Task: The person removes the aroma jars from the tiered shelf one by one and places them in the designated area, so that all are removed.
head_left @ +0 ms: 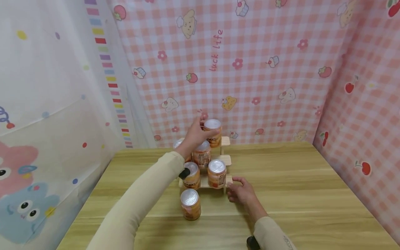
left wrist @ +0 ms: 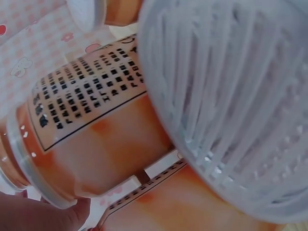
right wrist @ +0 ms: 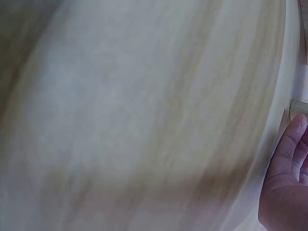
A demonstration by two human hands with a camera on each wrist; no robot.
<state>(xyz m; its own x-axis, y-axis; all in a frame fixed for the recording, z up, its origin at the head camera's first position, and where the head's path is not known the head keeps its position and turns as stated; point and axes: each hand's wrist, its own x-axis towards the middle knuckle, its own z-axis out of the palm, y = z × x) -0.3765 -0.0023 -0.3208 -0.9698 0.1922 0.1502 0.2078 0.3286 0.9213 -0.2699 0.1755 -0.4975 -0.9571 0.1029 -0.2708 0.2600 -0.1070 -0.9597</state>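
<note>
Six orange-labelled cans (head_left: 217,177), mostly on a three-step wooden rack (head_left: 225,160), one standing on the desk (head_left: 297,194) just in front. Left hand (head_left: 196,134) holds the top-step can near its lid; right hand (head_left: 243,192) is at the bottom step's end, can't tell if it's gripping. Loads of wood-grain desk to the right, pink checked cloth (head_left: 265,41) behind the back edge.

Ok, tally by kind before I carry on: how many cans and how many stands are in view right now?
Cans: 6, counting the one in the left grip and one partly hidden
Stand: 1
Total: 7
</note>
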